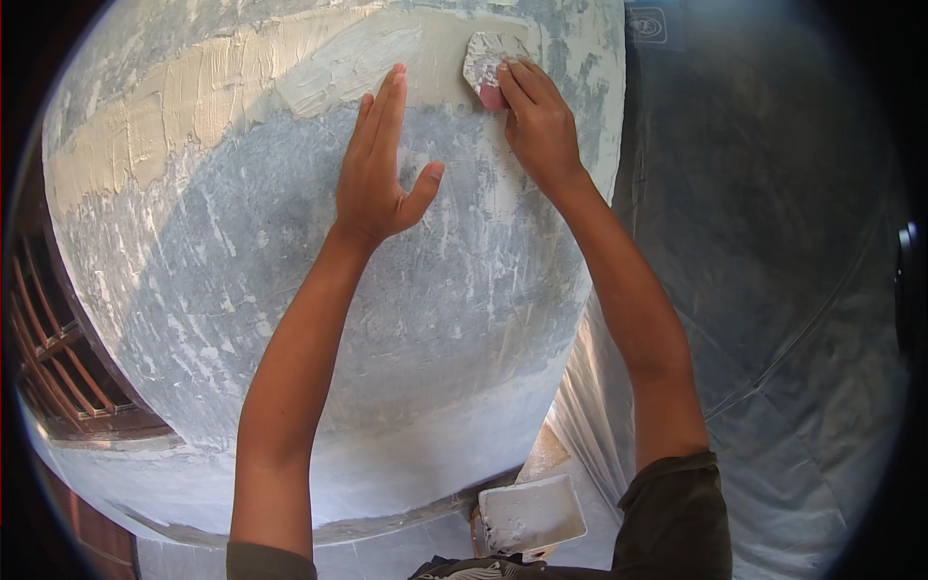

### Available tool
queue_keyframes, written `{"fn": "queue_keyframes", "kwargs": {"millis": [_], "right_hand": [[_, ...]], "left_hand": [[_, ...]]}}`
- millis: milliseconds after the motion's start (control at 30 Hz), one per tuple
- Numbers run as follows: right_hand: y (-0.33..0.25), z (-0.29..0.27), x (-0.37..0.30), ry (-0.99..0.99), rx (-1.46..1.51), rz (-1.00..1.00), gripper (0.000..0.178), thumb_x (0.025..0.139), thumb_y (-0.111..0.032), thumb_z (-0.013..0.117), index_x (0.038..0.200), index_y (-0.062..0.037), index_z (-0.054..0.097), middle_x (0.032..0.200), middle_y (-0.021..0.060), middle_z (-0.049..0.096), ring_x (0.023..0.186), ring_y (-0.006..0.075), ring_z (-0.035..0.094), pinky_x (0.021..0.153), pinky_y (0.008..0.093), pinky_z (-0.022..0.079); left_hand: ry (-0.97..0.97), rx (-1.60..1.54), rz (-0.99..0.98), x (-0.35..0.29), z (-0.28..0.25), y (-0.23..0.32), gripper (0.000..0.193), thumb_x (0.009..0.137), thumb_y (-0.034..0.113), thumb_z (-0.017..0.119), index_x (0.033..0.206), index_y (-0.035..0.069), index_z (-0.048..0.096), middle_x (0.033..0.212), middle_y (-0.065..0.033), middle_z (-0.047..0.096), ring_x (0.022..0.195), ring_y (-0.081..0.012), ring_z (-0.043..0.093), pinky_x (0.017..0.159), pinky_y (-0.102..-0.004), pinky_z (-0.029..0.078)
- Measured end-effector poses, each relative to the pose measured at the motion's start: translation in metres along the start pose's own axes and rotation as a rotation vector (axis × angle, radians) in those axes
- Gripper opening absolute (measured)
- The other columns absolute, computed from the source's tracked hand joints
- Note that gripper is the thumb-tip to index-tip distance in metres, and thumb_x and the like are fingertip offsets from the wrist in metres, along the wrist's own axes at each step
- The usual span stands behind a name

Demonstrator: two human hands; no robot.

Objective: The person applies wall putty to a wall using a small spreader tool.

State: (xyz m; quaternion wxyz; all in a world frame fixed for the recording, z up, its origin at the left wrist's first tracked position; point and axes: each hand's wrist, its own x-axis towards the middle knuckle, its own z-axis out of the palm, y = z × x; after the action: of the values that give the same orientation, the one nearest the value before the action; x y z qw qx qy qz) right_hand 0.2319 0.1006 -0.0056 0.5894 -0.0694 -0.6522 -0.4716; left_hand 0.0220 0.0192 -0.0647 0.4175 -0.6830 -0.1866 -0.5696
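Note:
A broad grey cement column (290,290) fills the view, with a band of pale wet putty (222,92) smeared across its upper part. My left hand (379,164) lies flat on the column, fingers together and thumb out, just under the putty band. My right hand (536,121) presses a small putty-caked scraper with a pink body (486,60) against the surface at the right end of the band. Both forearms rise from the lower edge.
A white rectangular tray of putty (530,514) sits low by the column's base. Clear plastic sheeting (773,290) hangs to the right of the column. A wooden lattice window (58,358) shows at the left edge.

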Motion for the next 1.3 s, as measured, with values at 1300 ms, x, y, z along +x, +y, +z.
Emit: {"fn": "queue_keyframes", "kwargs": {"millis": [1300], "right_hand": [[-0.04, -0.013, -0.046, -0.069, 0.035, 0.196, 0.049, 0.07, 0.019, 0.063, 0.118, 0.0089, 0.065, 0.127, 0.0239, 0.062, 0.125, 0.0413, 0.059, 0.103, 0.0438, 0.053]], "left_hand": [[0.035, 0.01, 0.028, 0.0, 0.004, -0.005, 0.079, 0.096, 0.04, 0.055, 0.155, -0.006, 0.029, 0.158, -0.0255, 0.037, 0.148, -0.0393, 0.036, 0.121, -0.0541, 0.024]]}}
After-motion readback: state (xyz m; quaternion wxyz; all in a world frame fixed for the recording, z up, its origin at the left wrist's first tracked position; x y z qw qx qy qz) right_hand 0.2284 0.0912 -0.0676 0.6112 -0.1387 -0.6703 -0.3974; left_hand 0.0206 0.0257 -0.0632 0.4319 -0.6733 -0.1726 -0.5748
